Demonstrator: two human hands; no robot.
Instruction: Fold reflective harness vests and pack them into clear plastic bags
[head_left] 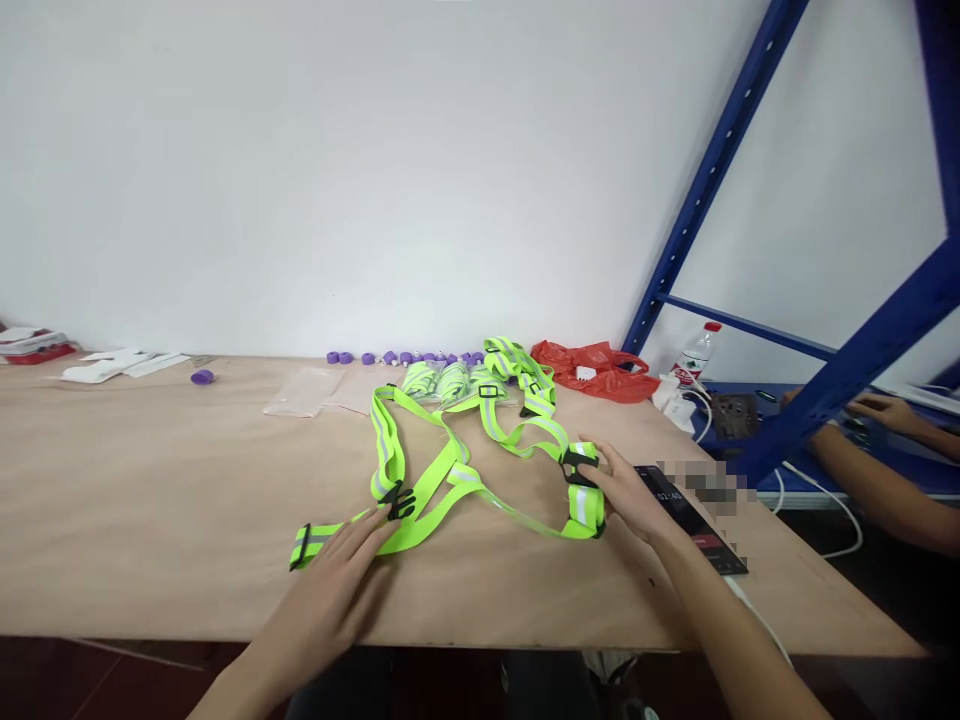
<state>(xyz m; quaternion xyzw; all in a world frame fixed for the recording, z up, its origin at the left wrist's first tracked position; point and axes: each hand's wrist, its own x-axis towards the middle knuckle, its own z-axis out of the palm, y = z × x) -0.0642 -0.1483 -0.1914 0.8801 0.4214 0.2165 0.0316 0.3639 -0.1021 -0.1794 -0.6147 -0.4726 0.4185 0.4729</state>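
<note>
A neon-green reflective strap harness with silver stripes lies spread on the brown-covered table. My left hand rests on its lower left strap, fingers stretched out, the tips by a black pronged buckle half. At the harness's right side, my right hand has thumb and fingers around a black buckle joined to the green strap. Black slide adjusters sit on the straps, one of them at the far left end. Part of the left strap is hidden under my left fingers.
Behind the harness lie bagged green straps, several purple pieces and a red plastic bag. A clear bag lies left of them. A phone is beside my right wrist. Blue rack posts rise at right, with another person's arm beyond.
</note>
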